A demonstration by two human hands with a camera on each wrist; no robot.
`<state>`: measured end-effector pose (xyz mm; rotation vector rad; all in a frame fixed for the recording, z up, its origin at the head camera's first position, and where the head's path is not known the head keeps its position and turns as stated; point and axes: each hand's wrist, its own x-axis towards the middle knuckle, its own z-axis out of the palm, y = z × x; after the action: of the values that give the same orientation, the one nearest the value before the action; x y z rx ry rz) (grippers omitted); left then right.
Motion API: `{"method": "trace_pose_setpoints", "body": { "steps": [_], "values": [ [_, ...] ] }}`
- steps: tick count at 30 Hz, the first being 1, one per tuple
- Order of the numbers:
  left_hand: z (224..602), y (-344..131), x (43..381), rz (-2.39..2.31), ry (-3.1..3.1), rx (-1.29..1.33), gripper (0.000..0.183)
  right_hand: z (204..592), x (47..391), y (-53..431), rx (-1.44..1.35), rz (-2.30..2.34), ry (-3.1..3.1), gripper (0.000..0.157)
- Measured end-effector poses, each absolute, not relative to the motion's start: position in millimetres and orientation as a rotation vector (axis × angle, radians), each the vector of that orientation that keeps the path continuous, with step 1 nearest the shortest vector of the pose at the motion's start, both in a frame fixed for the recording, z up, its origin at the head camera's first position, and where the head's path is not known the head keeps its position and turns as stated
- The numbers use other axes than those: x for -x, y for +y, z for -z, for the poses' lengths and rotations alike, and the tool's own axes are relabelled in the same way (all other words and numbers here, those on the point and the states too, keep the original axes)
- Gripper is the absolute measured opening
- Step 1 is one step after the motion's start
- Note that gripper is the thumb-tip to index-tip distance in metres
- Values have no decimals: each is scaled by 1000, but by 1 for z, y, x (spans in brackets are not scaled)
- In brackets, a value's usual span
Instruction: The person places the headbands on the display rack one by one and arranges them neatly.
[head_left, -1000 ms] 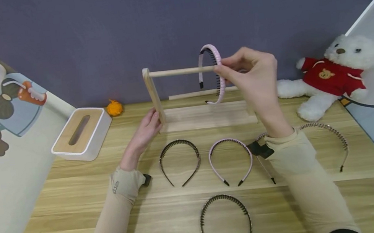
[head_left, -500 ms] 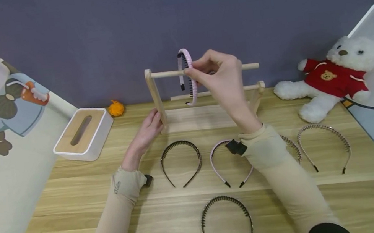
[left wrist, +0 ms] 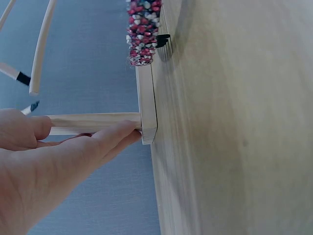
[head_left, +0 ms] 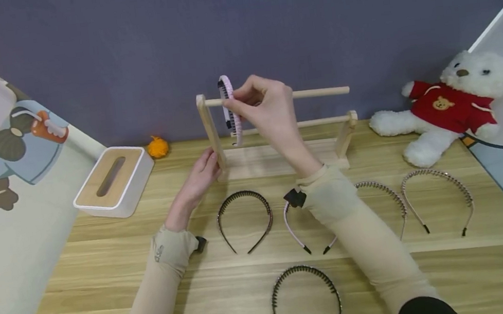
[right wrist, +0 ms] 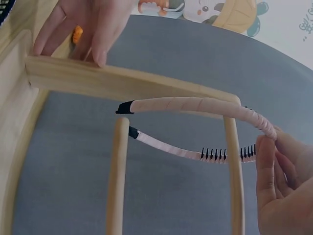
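A pink headband with black comb teeth hangs around the upper rod of a wooden rack, close to its left upright. My right hand pinches the band's front side between thumb and fingers. In the right wrist view, the rod passes between the two arms of the headband, whose black tips point away from that hand. My left hand rests against the outside of the left upright, low down, its fingers extended along the wood.
On the table lie a dark headband, a partly covered pink one, two beaded ones, and another dark one in front. A tissue box and orange ball stand left, a teddy bear right.
My right hand has slid the pink headband leftward along the upper rod, from its right part to near the left upright. The left hand stays at the upright.
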<state>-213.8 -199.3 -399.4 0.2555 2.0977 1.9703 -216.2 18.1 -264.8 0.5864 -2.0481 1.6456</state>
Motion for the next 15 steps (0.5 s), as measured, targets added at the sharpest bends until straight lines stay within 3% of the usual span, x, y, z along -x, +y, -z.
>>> {"method": "trace_pose_setpoints", "body": {
  "steps": [15],
  "values": [
    [399, -199, 213, -1976, 2089, -284, 51, 280, 224, -1, -602, -1545, -2093, 17]
  ]
}}
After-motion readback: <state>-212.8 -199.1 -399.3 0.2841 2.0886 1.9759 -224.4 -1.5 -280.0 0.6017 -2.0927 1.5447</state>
